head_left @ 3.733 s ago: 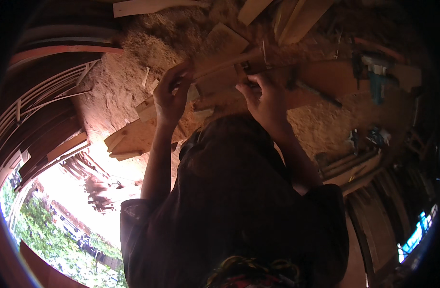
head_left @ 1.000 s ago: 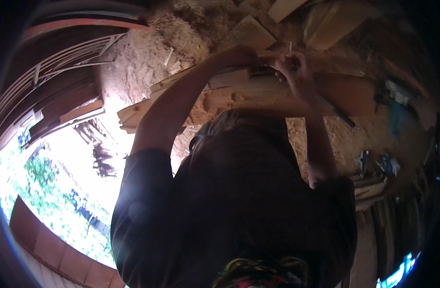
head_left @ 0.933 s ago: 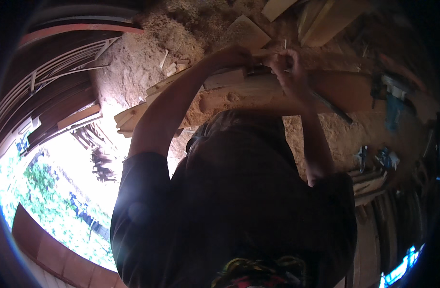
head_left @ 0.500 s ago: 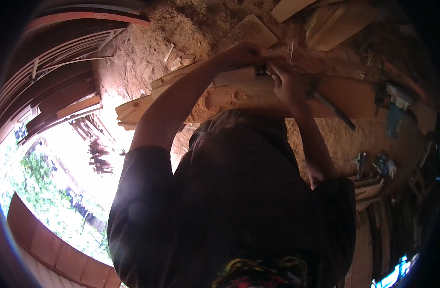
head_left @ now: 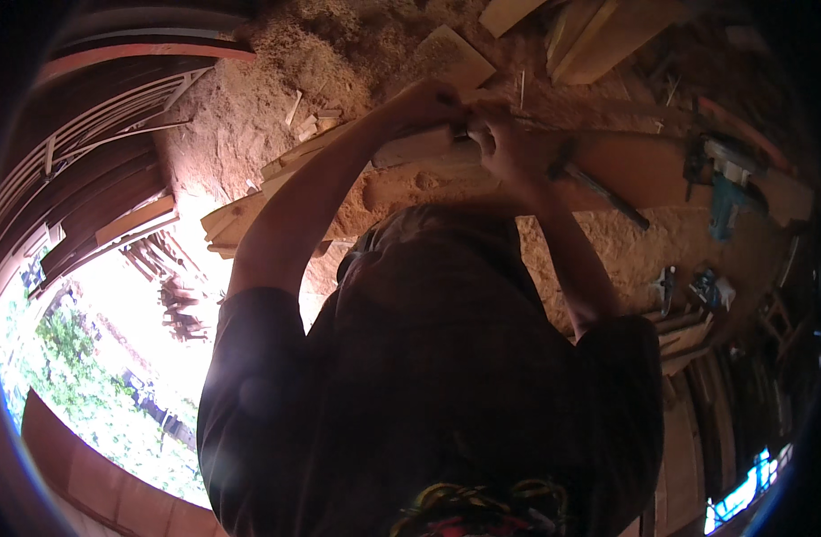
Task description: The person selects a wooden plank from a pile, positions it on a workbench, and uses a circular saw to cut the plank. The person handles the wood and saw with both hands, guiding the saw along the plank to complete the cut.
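My left hand (head_left: 432, 100) and my right hand (head_left: 503, 150) meet over the far side of a wooden workbench plank (head_left: 607, 174). The fingers of both are bent and closed around something small that shadow hides. A small dark piece (head_left: 460, 132) shows just beside the right fingers, at the end of a block of wood (head_left: 414, 149); its kind is unclear. To the right of my right hand a hammer (head_left: 605, 196) with a dark handle lies on the plank, its head end in shadow.
At the plank's right end sits a teal circular saw (head_left: 725, 192). Sawdust (head_left: 294, 72) and offcuts cover the ground beyond. Boards (head_left: 612, 40) lie at the far right, and stacked timber (head_left: 97, 179) stands left. Another tool (head_left: 710, 290) rests at right.
The whole view has shifted slightly, so the bench and tools appear a little further left and higher. Both hands stay together at the same spot on the wood.
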